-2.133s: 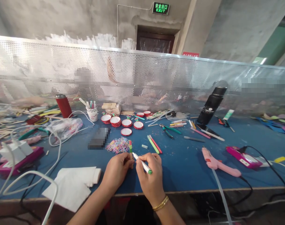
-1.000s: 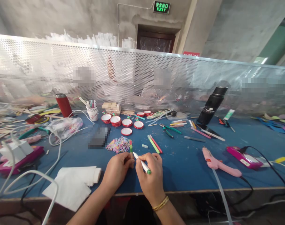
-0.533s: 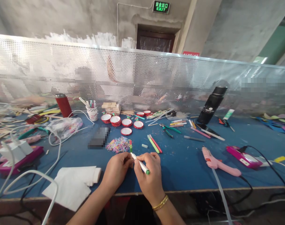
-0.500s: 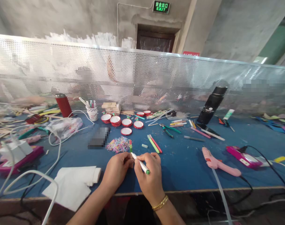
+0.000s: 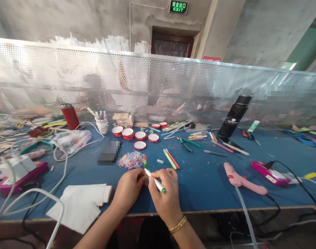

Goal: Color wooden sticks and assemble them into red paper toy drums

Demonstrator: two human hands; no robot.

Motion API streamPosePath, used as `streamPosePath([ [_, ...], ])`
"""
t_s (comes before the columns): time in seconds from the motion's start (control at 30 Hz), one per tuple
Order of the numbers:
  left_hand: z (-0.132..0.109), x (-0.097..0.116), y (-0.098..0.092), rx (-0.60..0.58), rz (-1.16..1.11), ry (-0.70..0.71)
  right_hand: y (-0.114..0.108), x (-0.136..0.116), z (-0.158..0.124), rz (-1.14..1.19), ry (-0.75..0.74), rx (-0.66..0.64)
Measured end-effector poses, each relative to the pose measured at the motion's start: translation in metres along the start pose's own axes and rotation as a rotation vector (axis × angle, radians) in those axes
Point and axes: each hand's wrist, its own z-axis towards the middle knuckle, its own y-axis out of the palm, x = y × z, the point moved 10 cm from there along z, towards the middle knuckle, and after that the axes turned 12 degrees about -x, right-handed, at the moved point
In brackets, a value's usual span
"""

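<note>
My right hand (image 5: 165, 196) is closed round a white marker with a green end (image 5: 155, 180), its tip pointing up-left toward my left hand. My left hand (image 5: 128, 188) is curled, fingers pinched on a thin craft stick (image 5: 144, 161) painted green and red, which lies on the blue table (image 5: 204, 183) and pokes out above the fingers. A gold bracelet sits on my right wrist. Both hands rest near the table's front edge.
A heap of coloured rubber bands (image 5: 132, 160), red-rimmed lids (image 5: 140, 135), loose coloured sticks (image 5: 170, 159), green pliers (image 5: 186, 143), a pink glue gun (image 5: 242, 180), a black flask (image 5: 234, 117), a red can (image 5: 70, 117), folded white paper (image 5: 81, 204) and white cables (image 5: 30, 193) surround me. A perforated screen (image 5: 158, 90) closes the back.
The marker and my right hand have shifted slightly left and up along the stick. My left hand has stayed put.
</note>
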Motion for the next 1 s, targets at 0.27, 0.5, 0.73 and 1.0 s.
streamPosePath([
  [0.27, -0.0001, -0.0010, 0.0004, -0.010, -0.004, -0.003, -0.0041, 0.0010, -0.0023, -0.002, 0.006, 0.040],
  [0.5, -0.0007, 0.0001, -0.0011, 0.008, 0.015, -0.010, -0.0012, -0.0023, 0.0005, 0.010, -0.017, 0.012],
  [0.73, 0.0011, -0.0017, 0.0005, 0.002, 0.001, 0.000, -0.0009, -0.0015, 0.0016, 0.010, -0.009, 0.006],
  [1.0, 0.0004, 0.0008, -0.0003, -0.001, 0.002, 0.007, -0.0023, -0.0006, 0.0010, 0.019, -0.003, 0.009],
])
